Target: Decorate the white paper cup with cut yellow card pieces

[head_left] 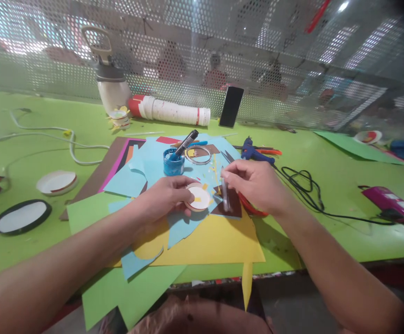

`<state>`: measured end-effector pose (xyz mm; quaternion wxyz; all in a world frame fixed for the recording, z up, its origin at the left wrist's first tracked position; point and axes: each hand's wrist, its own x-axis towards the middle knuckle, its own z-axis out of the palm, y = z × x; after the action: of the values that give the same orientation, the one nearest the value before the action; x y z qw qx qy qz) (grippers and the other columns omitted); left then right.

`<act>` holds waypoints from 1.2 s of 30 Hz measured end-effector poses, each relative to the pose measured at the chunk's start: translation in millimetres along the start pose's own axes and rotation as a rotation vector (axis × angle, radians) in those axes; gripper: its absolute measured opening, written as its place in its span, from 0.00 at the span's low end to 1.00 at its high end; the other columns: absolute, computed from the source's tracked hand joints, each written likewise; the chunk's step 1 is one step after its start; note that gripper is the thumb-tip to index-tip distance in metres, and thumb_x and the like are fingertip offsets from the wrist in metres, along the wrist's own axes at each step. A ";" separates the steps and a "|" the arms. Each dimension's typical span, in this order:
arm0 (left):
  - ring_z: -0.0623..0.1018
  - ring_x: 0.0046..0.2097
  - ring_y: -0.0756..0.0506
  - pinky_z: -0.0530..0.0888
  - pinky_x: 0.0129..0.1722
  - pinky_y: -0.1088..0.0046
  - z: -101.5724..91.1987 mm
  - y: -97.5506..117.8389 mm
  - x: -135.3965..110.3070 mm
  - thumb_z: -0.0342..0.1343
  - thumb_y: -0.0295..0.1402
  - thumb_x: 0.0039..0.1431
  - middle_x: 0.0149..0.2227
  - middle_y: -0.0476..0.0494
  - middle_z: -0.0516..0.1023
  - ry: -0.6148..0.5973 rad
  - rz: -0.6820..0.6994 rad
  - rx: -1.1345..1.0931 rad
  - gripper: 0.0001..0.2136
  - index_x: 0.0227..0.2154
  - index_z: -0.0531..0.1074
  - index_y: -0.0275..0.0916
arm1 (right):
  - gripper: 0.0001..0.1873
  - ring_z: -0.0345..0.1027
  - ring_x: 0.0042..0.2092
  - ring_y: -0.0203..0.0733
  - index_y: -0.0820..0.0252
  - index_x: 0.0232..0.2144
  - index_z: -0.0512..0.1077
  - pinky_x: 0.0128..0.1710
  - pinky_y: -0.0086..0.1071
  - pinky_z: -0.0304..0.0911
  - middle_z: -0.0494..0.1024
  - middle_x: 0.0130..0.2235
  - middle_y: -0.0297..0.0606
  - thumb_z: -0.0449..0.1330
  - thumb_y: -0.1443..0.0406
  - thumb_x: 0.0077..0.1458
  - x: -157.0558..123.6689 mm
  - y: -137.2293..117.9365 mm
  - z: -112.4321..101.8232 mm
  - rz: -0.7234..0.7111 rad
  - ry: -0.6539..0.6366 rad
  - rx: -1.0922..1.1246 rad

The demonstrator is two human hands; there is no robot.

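Observation:
My left hand (170,197) grips a small round white paper cup base (200,202) by its edge, with yellow paper pieces on its face. To the right, my right hand (252,181) pinches the top of a thin see-through stick (226,199), blurred, its lower end pointing down over a dark brown paper piece (234,208). Under that hand a red loop (253,206) shows in part; dark blades (227,157) stick out beyond it. Yellow scraps (215,174) lie scattered between the hands on light blue paper (156,139).
A blue jar (174,163) with a marker (188,141) and a tape roll (198,154) stand ahead. A blue glue gun (253,150) trails a black cable (301,185). Behind are stacked paper cups (174,111), a phone (231,106) and a large bottle (109,86). Yellow paper (215,246) lies nearest.

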<state>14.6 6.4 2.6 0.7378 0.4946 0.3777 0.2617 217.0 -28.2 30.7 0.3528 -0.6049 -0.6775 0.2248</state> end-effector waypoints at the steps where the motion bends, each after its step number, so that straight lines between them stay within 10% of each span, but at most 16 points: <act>1: 0.71 0.26 0.51 0.71 0.23 0.76 0.2 0.3 -0.2 0.58 0.23 0.44 0.31 0.41 0.75 0.007 0.011 0.001 0.14 0.38 0.72 0.31 | 0.08 0.66 0.26 0.35 0.62 0.27 0.73 0.28 0.30 0.62 0.74 0.24 0.34 0.58 0.63 0.54 -0.3 0.3 1.4 0.004 -0.031 0.021; 12: 0.69 0.26 0.51 0.66 0.24 0.75 3.2 1.3 -5.3 0.55 0.24 0.45 0.27 0.48 0.71 0.050 0.109 0.154 0.20 0.45 0.70 0.35 | 0.28 0.68 0.31 0.36 0.54 0.56 0.59 0.25 0.28 0.66 0.70 0.35 0.34 0.58 0.65 0.54 -7.2 -11.4 15.3 0.116 -0.324 0.303; 24: 0.67 0.26 0.52 0.64 0.26 0.74 6.3 3.1 -8.0 0.56 0.28 0.49 0.28 0.51 0.71 0.013 0.152 0.285 0.16 0.44 0.70 0.39 | 0.30 0.64 0.29 0.35 0.52 0.58 0.58 0.26 0.28 0.61 0.67 0.28 0.29 0.57 0.68 0.53 -12.8 -10.7 31.9 0.083 -0.282 0.196; 36: 0.73 0.36 0.46 0.67 0.35 0.70 7.3 2.2 -8.3 0.57 0.28 0.49 0.36 0.44 0.75 -0.045 0.128 0.102 0.13 0.40 0.71 0.37 | 0.28 0.63 0.23 0.31 0.55 0.54 0.60 0.22 0.26 0.62 0.68 0.26 0.26 0.59 0.71 0.50 -11.3 -15.8 29.6 0.240 -0.181 0.613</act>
<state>15.7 -2.9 8.7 0.7018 0.5603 0.3412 0.2776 184.6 -38.3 20.6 0.4275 -0.5237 -0.5309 0.5110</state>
